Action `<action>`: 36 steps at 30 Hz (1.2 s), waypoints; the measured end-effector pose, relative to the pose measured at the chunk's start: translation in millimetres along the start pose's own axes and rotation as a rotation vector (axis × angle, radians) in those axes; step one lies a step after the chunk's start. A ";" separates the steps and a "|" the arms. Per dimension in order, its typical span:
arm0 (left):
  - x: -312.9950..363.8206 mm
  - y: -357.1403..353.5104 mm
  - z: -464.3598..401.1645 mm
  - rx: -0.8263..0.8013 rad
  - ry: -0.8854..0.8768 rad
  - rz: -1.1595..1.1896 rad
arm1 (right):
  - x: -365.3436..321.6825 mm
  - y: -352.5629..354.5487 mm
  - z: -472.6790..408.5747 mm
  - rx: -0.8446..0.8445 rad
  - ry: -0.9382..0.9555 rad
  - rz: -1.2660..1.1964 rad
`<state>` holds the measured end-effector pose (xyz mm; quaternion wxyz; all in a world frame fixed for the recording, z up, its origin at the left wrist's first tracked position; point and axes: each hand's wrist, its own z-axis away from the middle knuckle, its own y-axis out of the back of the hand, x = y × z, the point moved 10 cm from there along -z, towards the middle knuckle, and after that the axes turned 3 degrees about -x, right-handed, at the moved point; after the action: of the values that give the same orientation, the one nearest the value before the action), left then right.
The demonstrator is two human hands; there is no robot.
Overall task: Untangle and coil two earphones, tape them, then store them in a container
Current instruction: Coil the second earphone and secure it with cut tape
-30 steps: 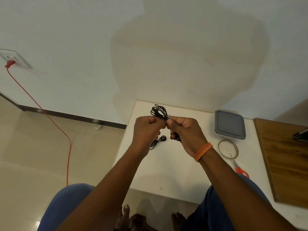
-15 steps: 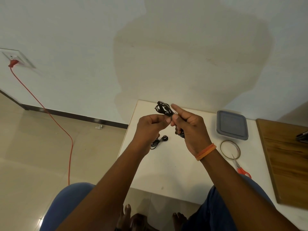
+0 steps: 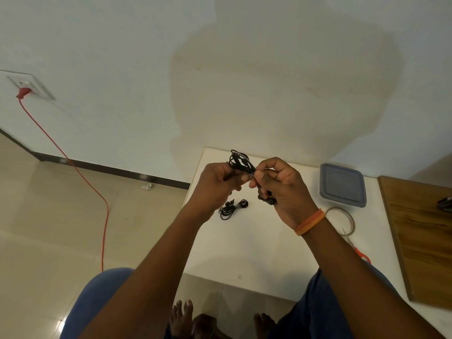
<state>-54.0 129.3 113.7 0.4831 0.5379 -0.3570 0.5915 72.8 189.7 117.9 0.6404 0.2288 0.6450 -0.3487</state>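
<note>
Both hands pinch one black earphone bundle (image 3: 241,162) up over the white table (image 3: 244,245): left hand (image 3: 217,184) and right hand (image 3: 281,187) curl around its looped wire. The second earphone (image 3: 231,209) lies coiled below them. The container (image 3: 342,184), tape roll (image 3: 341,220) and scissors (image 3: 354,248) sit near the right edge.

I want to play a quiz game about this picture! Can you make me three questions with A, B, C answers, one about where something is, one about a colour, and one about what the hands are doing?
1. Where does the second earphone lie?
A. on the white table
B. on the floor
C. on the container

2. What colour are the scissors' handles?
A. blue
B. red
C. green

3. What do both hands hold?
A. tape roll
B. nothing
C. black earphone bundle

Answers:
1 A, it lies on the tabletop below the hands.
2 B, they show red beside the right arm.
3 C, left hand and right hand pinch it.
</note>
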 end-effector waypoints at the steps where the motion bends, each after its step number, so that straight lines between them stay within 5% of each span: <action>1: 1.5 -0.4 0.0 -0.007 -0.015 -0.018 | -0.8 -0.7 0.6 -0.008 0.003 -0.006; 9: 16.0 -4.0 4.7 0.092 -0.169 -0.084 | -2.6 -4.2 1.3 -0.073 -0.013 -0.055; 13: -12.6 4.0 9.6 0.280 0.052 0.091 | 4.6 -4.8 0.3 -0.064 -0.011 0.074; 21: -53.3 -5.2 27.0 0.292 0.498 0.387 | 1.6 17.3 -6.3 0.143 0.030 0.124; 26: -34.7 -13.8 31.8 0.260 0.314 0.349 | -3.7 18.1 -5.6 0.196 0.091 0.217; 31: -34.6 -6.7 43.2 0.440 0.265 0.276 | -22.2 15.0 -1.7 0.294 0.251 0.473; 36: -17.2 -13.9 43.5 0.449 0.143 0.249 | -35.1 11.3 4.2 0.363 0.375 0.625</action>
<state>-28.9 89.0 102.7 0.2993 0.5401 -0.2453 0.7473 86.6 199.3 150.9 0.5359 0.5829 0.5779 -0.1976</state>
